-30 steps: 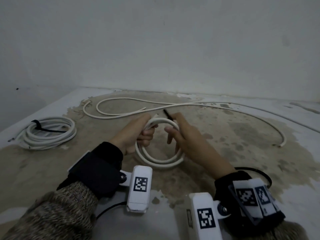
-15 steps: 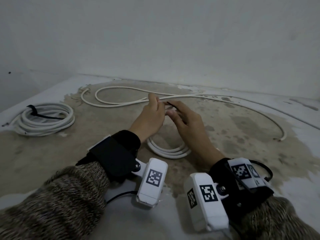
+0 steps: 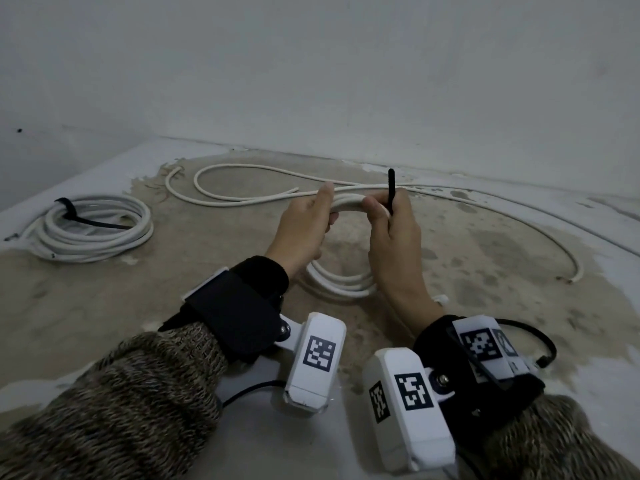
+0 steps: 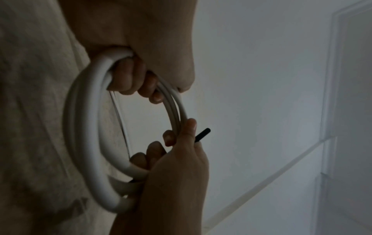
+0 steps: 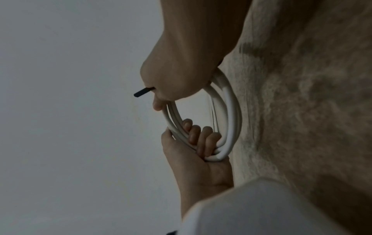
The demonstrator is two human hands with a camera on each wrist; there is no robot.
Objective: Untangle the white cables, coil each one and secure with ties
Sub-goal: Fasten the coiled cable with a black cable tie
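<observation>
A small coil of white cable (image 3: 341,283) stands tilted on the stained floor between my hands. My left hand (image 3: 304,226) grips its top left, fingers curled round the strands (image 4: 128,79). My right hand (image 3: 391,220) holds the coil's top right and pinches a black tie (image 3: 391,188) that sticks upward. The wrist views show the coil (image 5: 227,111) held by both hands and the tie's end (image 4: 202,134) poking out past the right thumb. A loose white cable (image 3: 242,199) lies looped behind the hands.
At the left lies a tied white coil (image 3: 93,230) with a black tie (image 3: 83,218) round it. The loose cable's long end (image 3: 575,268) curves off to the right. A black wire (image 3: 540,344) runs by my right wrist. A wall (image 3: 311,81) closes the back.
Both hands have lifted the coil's top edge and drawn slightly apart. The black tie, earlier slanted between the fingers, now stands upright in my right hand.
</observation>
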